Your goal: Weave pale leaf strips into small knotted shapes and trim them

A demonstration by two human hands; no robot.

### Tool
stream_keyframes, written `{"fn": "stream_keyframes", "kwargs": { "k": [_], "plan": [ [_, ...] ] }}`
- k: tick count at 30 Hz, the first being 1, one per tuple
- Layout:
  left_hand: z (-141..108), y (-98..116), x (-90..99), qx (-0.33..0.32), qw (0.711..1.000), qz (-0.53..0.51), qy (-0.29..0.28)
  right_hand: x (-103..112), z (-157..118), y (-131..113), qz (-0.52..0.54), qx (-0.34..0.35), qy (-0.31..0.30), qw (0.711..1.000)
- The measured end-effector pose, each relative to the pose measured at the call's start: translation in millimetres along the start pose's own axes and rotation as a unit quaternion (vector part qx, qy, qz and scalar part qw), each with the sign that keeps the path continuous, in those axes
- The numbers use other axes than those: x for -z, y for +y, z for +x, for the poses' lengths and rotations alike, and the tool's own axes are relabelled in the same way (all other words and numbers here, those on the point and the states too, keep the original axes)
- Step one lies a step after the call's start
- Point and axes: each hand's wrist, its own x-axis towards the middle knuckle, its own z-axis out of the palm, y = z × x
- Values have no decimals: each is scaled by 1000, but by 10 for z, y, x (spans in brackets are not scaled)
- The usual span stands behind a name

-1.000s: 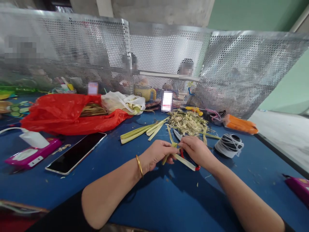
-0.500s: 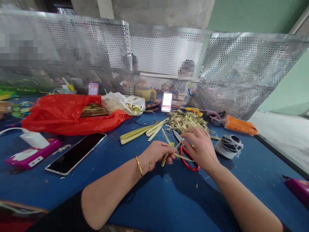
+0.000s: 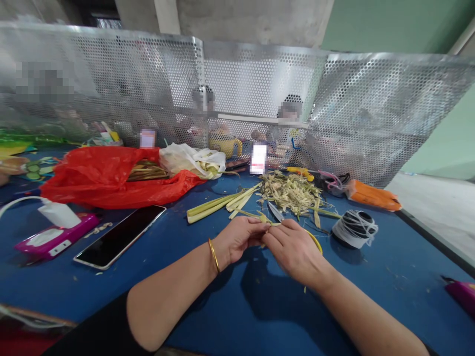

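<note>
Between my two hands is a small woven piece of pale green leaf strips [image 3: 263, 217], mostly covered by fingers. My left hand [image 3: 241, 239], with a gold bangle at the wrist, is closed in a pinch on it. Against it from the right, my right hand [image 3: 293, 249] is closed too, its fingertips on the strips beside the left fingertips. The scissors [image 3: 275, 211] lie on the table just beyond, blades pointing away; my right hand hides most of their handles. A yellow curved edge [image 3: 316, 242] shows past that hand. Longer flat leaf strips [image 3: 211, 207] rest ahead to the left.
A heap of leaf scraps [image 3: 291, 193] lies behind the scissors. White-and-black thread spool [image 3: 354, 228] and orange packet [image 3: 374, 195] are at right. Leftward are a phone [image 3: 120, 237], purple power strip [image 3: 59, 242] and red plastic bag [image 3: 96, 173]. A perforated metal screen [image 3: 256, 74] stands behind.
My right hand has come down and left from above the scissors to meet my left hand, and its fingers have closed on the strips. The red scissor handle is now hidden.
</note>
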Motion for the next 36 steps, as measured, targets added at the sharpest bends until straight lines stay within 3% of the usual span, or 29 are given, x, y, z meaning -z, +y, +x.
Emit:
{"fn": "stream_keyframes", "kwargs": {
  "k": [5, 9, 11, 14, 16, 20, 24, 27, 31, 36],
  "plan": [
    [-1, -10, -13, -39, 998, -20, 55, 59, 30, -177, 63, 41, 52, 996],
    [-1, 9, -19, -32, 997, -18, 64, 106, 32, -187, 112, 46, 61, 991],
    [-4, 34, -21, -43, 997, -20, 57, 124, 21, -105, 112, -4, 75, 991],
    [-22, 82, -29, -50, 997, -17, 51, 120, -3, 61, 67, -172, 92, 978],
    [-34, 103, -37, -40, 998, -6, 57, 87, -19, 141, 65, -252, 51, 964],
    [-34, 80, -42, -32, 996, 50, 61, 3, -31, 143, 132, -257, -46, 956],
    [-8, 35, -20, -44, 993, 98, 45, 39, -27, 115, 147, -250, -77, 954],
    [2, 44, 2, -44, 992, 108, 42, 137, -36, 196, 193, -274, -111, 936],
    [-2, 75, 16, -30, 994, 95, 36, 230, -61, 313, 255, -303, -135, 908],
    [19, 64, 21, 10, 999, 35, 38, 202, -70, 309, 235, -310, -154, 908]
  ]
}}
